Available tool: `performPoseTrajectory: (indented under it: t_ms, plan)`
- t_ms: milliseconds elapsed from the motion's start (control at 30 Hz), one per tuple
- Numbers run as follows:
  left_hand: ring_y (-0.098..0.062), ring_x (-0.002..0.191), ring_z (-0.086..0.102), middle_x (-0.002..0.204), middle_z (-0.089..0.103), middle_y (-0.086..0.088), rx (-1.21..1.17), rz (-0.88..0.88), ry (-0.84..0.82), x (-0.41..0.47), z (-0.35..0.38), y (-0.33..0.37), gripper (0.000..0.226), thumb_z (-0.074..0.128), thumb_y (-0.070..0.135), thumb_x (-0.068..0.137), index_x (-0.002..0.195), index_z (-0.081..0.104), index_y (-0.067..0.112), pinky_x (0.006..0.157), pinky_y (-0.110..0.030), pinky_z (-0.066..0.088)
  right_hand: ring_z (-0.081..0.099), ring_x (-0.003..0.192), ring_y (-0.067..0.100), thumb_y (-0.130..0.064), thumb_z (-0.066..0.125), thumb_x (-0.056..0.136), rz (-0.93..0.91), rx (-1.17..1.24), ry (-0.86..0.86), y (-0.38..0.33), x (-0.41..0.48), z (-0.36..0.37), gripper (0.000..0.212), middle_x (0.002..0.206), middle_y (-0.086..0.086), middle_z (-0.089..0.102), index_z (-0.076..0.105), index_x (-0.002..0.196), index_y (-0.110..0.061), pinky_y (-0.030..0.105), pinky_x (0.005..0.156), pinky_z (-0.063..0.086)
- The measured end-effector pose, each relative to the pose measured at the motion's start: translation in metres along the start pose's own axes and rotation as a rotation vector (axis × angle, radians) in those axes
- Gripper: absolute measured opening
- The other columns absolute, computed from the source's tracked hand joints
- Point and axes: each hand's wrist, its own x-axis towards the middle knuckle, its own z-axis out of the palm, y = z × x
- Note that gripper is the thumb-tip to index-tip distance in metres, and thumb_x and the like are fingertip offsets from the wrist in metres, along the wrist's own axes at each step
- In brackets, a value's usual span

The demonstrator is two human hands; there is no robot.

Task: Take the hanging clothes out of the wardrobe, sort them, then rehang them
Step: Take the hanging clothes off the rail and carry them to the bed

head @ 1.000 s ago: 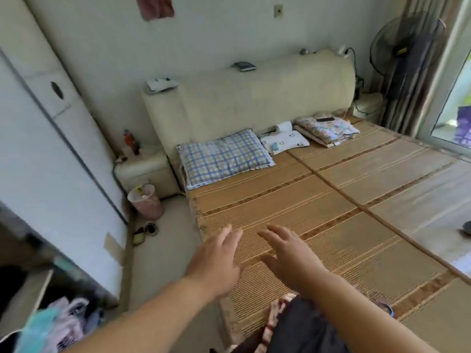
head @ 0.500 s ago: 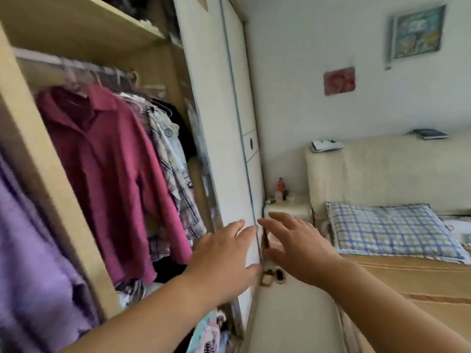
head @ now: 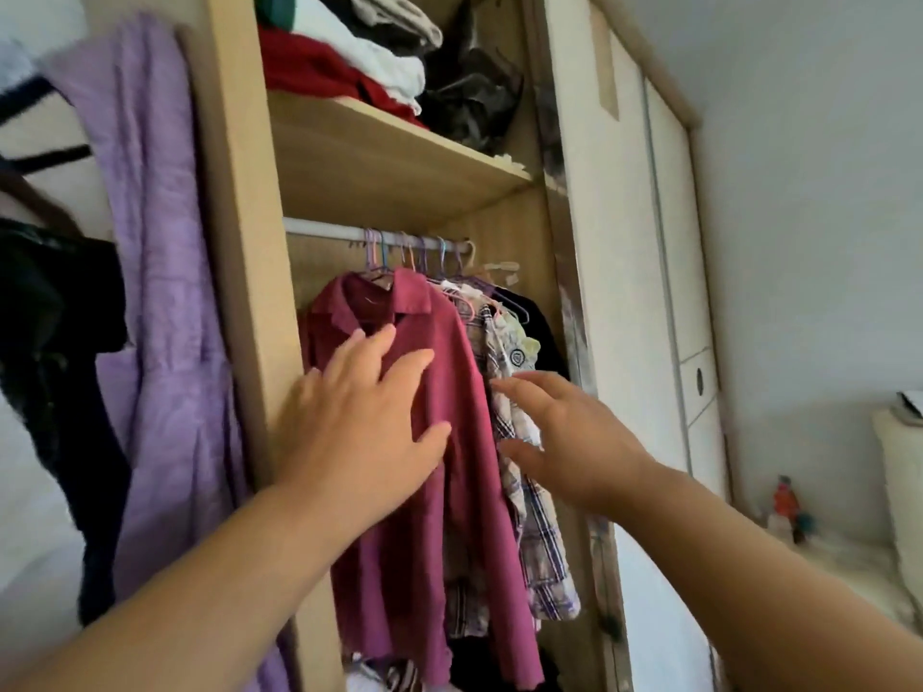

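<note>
far left, something black [head: 55,352] hangs blurred, and beside it a long purple garment [head: 160,302] drapes down the outside of the wardrobe [head: 239,202], right against its wooden upright. inside, up top, the shelf [head: 389,162] carries folded red cloth [head: 314,67], white cloth [head: 384,62] and a crumpled black bag [head: 469,97]. under the shelf runs the rail [head: 319,230], pastel hangers [head: 424,254] bunched along it. first on the rail is the maroon shirt [head: 464,491], collar up, hanging straight down. the left hand [head: 354,427] is spread wide over its chest, fingers straight, gripping nothing; whether the palm actually touches the fabric i cannot tell. next along, packed close behind it, is the plaid shirt [head: 544,551], on its hanger. the right hand [head: 569,442] reaches in with fingers loose and extended, tips at the plaid's front edge, nothing grasped. behind that a dark garment [head: 542,337] sits on the rail, hard by the white sliding door [head: 624,317]. far right, low down, a small red bottle [head: 785,499] stands on a pale surface.
</note>
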Motion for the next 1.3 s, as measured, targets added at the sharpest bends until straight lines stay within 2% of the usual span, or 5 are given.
performPoseTrajectory:
  t_ms: [167,367,533,867,1300]
  plan:
    - [-0.038,0.141,0.017,0.151,0.028,-0.017,0.285,-0.175,0.223,0.052,-0.015,-0.038,0.079,0.072,0.045,0.066,0.135,0.043,0.021,0.105,-0.062,0.024,0.039,0.131,0.018,-0.039,0.059,0.087,-0.15,0.109,0.021,0.03,0.083,0.014,0.064,0.145,-0.003,0.036,0.032,0.144,-0.029,0.031,0.105,0.036]
    - [-0.037,0.143,0.011,0.156,0.004,-0.024,0.42,-0.319,0.324,0.091,-0.028,-0.059,0.096,0.07,0.03,0.075,0.148,0.014,0.002,0.111,-0.05,0.024,0.04,0.131,0.023,-0.041,0.059,0.087,-0.2,0.182,0.004,0.053,0.179,0.046,0.068,0.145,0.004,0.038,0.032,0.145,-0.021,0.029,0.105,0.033]
    - [-0.039,0.138,0.027,0.148,0.024,-0.031,0.531,-0.3,0.472,0.098,-0.023,-0.053,0.091,0.074,0.016,0.07,0.141,0.025,-0.012,0.106,-0.046,0.034,0.027,0.14,0.021,-0.04,0.059,0.088,-0.181,0.209,-0.036,0.059,0.253,0.083,0.072,0.151,0.01,0.031,0.028,0.146,-0.009,0.027,0.112,0.022]
    - [-0.022,0.137,0.025,0.151,0.026,-0.019,0.607,-0.337,0.556,0.101,-0.016,-0.06,0.087,0.071,0.023,0.072,0.143,0.028,-0.002,0.099,-0.024,0.025,0.052,0.115,0.037,-0.02,0.049,0.094,-0.055,0.273,0.01,0.054,0.35,0.116,0.037,0.124,0.025,0.055,0.045,0.123,0.003,0.037,0.09,0.04]
    - [-0.025,0.132,0.039,0.153,0.026,-0.013,0.59,-0.373,0.528,0.099,-0.016,-0.057,0.086,0.068,0.023,0.069,0.144,0.03,0.003,0.088,-0.039,0.046,0.06,0.102,0.039,-0.007,0.044,0.091,0.043,0.351,0.124,0.033,0.367,0.108,0.022,0.106,0.025,0.065,0.062,0.101,0.003,0.037,0.079,0.046]
